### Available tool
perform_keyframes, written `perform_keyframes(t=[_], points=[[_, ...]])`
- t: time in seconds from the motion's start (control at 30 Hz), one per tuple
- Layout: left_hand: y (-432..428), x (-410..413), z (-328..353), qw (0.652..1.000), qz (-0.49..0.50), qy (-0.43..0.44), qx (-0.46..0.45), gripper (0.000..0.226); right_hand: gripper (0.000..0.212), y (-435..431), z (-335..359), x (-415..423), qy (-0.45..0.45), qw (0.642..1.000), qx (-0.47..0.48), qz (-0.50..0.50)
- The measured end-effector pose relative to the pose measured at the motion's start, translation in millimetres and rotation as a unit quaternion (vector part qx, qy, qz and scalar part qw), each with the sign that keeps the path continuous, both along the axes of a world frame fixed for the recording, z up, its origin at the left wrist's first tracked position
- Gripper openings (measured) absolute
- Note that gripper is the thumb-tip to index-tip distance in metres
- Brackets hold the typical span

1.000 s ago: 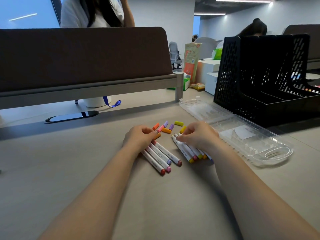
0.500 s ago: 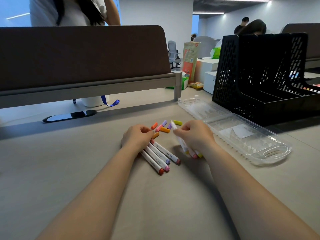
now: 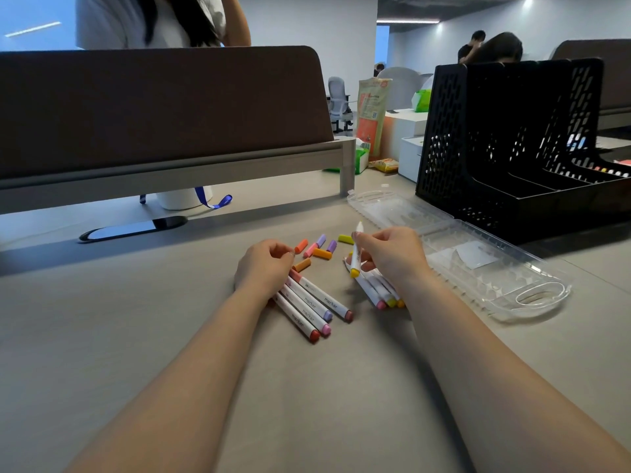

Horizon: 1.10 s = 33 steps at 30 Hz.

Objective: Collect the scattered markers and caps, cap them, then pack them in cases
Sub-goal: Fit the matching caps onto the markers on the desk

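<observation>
My right hand (image 3: 389, 254) has lifted the yellow marker (image 3: 355, 257) off its pile (image 3: 377, 290) and pinches it upright, so the yellow cap (image 3: 345, 238) just left looks next, while my left hand (image 3: 264, 268) curls over the left markers (image 3: 307, 305) — holding anything, I cannot tell.

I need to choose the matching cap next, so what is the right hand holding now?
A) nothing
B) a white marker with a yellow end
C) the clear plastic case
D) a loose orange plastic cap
B: the right hand pinches a white marker with a yellow end, held nearly upright above the grey desk with the yellow end down.
</observation>
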<state>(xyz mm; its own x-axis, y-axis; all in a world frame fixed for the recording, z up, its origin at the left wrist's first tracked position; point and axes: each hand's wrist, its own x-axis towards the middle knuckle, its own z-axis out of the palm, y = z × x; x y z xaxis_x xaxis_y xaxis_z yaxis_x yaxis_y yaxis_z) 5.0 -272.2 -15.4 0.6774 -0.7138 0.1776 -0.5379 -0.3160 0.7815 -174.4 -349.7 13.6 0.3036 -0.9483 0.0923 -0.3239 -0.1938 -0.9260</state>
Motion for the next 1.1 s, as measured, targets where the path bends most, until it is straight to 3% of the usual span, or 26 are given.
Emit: perform_keyframes(t=[0.17,0.47,0.6,0.77,0.9,1.0,1.1], points=[[-0.1,-6.2,3.0,0.999,-0.025,-0.007,-0.019,0.012,0.034,-4.9,-1.3,-2.0,-0.036,0.999,-0.013,-0.022],[-26.8,-23.5,15.6,0.989,-0.059,-0.131,0.019,0.013,0.019,-24.0,-3.9,-16.1,-0.139,0.980,-0.023,-0.139],[-59.5,-45.4,30.1,0.977,-0.098,-0.173,0.079,0.018,0.020,-26.5,-7.5,-14.2,-0.116,0.982,-0.041,-0.143],[-95.0,-59.5,32.3,0.945,-0.079,-0.228,0.220,0.034,0.022,-27.7,-9.3,-14.0,-0.110,0.982,-0.049,-0.148],[-107.1,-62.4,33.4,0.932,-0.078,-0.234,0.266,0.026,0.020,-28.8,-11.9,-13.4,-0.116,0.981,-0.051,-0.144],[-106.0,-62.2,35.5,0.933,-0.082,-0.240,0.253,0.025,0.018,-28.3,-13.0,-12.5,-0.130,0.981,-0.047,-0.136],[-91.9,-58.6,40.0,0.962,-0.087,-0.191,0.174,0.029,0.015,-27.8,-12.6,-12.1,-0.142,0.980,-0.041,-0.132]])
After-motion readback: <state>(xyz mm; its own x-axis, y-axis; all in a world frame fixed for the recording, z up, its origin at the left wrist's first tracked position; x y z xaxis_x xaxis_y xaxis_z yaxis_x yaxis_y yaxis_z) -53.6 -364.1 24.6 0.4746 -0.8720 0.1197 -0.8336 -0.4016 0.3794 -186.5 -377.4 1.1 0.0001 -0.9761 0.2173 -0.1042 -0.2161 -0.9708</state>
